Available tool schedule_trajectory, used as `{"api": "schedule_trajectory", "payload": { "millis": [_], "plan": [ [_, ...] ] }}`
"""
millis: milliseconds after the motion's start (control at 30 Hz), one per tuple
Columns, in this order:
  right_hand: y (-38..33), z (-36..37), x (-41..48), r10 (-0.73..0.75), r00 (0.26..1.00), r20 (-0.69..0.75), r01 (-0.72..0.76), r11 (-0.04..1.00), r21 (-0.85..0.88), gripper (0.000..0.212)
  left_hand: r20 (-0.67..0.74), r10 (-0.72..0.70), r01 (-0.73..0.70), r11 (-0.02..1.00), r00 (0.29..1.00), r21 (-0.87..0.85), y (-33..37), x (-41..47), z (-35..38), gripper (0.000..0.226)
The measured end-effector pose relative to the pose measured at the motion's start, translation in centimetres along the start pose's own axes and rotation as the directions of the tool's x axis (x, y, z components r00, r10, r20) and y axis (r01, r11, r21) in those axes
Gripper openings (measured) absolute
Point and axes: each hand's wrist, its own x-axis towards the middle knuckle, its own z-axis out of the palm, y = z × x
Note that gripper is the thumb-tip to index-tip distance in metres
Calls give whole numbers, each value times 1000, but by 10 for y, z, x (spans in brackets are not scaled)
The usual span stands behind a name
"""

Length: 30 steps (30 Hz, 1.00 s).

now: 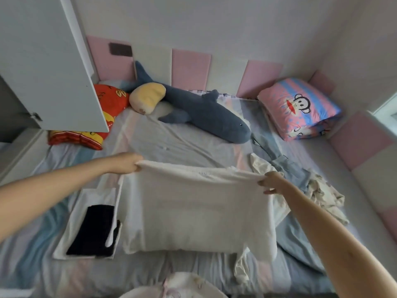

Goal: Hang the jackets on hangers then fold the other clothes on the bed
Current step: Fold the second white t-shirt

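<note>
Bed [163,136]: pastel striped sheet, rumpled, with the work going on in its near half.

White garment [197,211]: held stretched by its top edge and lifted off the sheet there, while the lower part drapes down onto the bed. Probably a top, with what looks like a sleeve trailing at the lower right, though blur leaves that unsure.

Unfolded pile [318,190]: cream and pale-blue clothes, heaped to the right. The garment's right edge lies over its cream part.

Folded stack [90,226]: white with black on top, just beside the garment's left edge.

Left hand [129,163]: fingers curled, pinching the top left corner.

Right hand [271,182]: fingers closed on the top right corner.

Risks: the trailing sleeve could fold under and bunch the crease. A sideways pull might drag the cream piece or nudge the stack. The corner-only pinches may slip.
</note>
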Motion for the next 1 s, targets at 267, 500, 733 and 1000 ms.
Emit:
{"api": "schedule_trajectory", "payload": {
  "millis": [267, 500, 733, 1000],
  "plan": [
    [-158, -169, -24, -42, 584, -810, 600, 694, 397, 32, -885, -130, -54, 984, 447, -172, 28, 29, -223, 33],
    [-189, -215, -39, -165, 403, -900, 673, 720, 170, 42, -932, -187, -22, 979, 311, -203, 21, 27, -270, 32],
    [-123, -103, 45, -314, 575, -756, 524, 850, 45, 46, -812, -225, 66, 972, 539, -226, -49, 78, -131, 24],
    [-25, 77, 142, -303, 853, -424, 311, 949, -53, 34, -547, -197, 123, 978, 814, -170, -125, 113, 90, 28]
  ]
}}
